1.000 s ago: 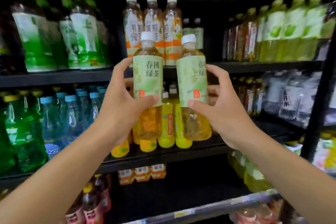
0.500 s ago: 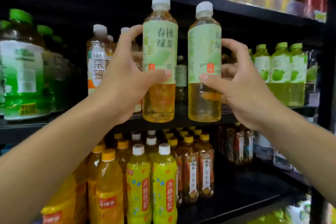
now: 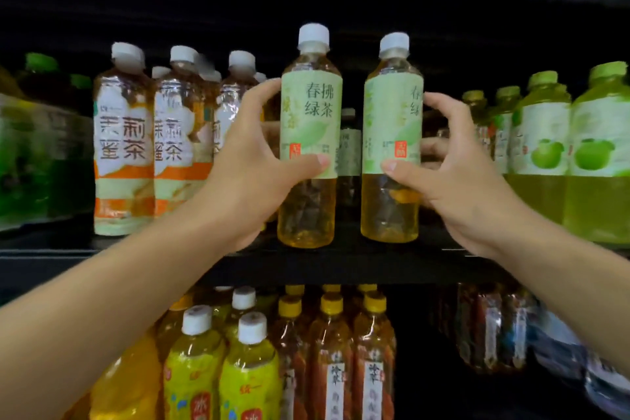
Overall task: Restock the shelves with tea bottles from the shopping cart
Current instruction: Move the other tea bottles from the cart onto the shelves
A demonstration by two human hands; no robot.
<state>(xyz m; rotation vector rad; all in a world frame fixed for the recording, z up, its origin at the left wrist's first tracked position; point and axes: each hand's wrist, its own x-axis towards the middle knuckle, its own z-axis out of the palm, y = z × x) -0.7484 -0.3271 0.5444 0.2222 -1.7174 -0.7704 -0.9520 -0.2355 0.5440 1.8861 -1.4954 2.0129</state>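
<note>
The restock looks midway for this pair: 2 green tea bottles are at the gap in the shelf [image 3: 341, 262] row, bases at or just above the black board, neither released. The left hand [image 3: 252, 174] wraps the left tea bottle [image 3: 312, 133]; the right hand [image 3: 456, 177] grips the right tea bottle [image 3: 392, 133]. Both bottles are clear ribbed plastic, amber liquid below pale matte green labels, white screw caps. Setting down and pushing back seem left; the cart is out of view.
</note>
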